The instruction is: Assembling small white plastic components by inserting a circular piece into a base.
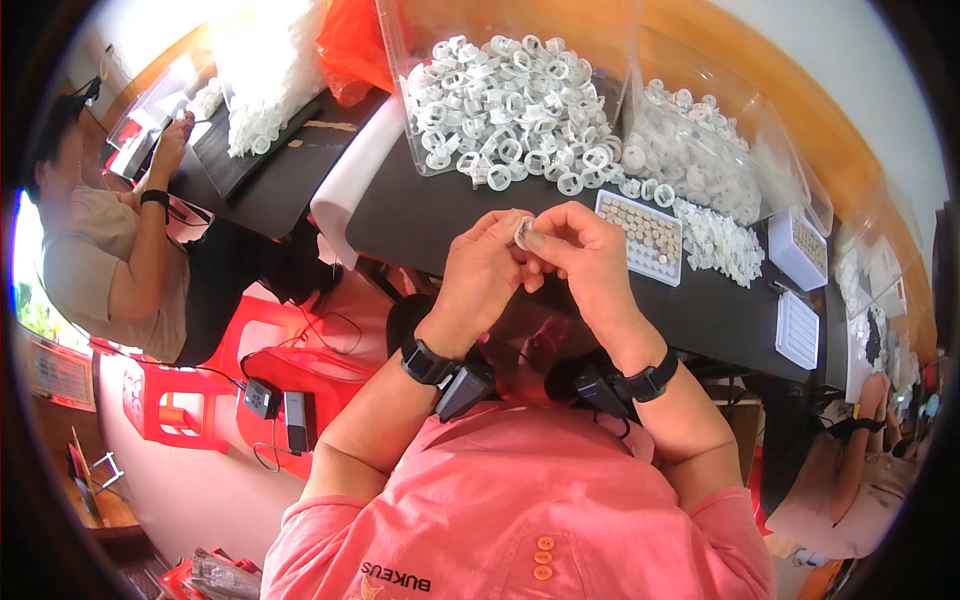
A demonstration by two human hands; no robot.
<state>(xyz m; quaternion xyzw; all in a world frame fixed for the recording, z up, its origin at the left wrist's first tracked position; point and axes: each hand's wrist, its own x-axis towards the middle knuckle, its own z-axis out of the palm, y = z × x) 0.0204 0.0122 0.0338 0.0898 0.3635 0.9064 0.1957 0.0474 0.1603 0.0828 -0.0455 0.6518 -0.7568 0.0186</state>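
Between the fingertips of both hands, just off the table's near edge, is a small clear-white plastic ring (523,233). My left hand (482,262) pinches it from one side. From the other side my right hand (585,255) grips it with thumb and forefinger; fingers partly cover it. Beyond the hands a large heap of similar white rings (510,110) lies in a clear box. Close to my right hand stands a white tray (672,275) with several small round metallic pieces (645,232) in its holes. Beside it is a pile of small clear plastic pieces (722,243).
A clear bag of white parts (690,160) lies behind the tray. Further right are a white container (797,250) of round pieces and a white grid tray (797,330) on the black table (400,215). Co-workers sit left (120,240) and right (850,480). Red stools (170,400) stand on the left.
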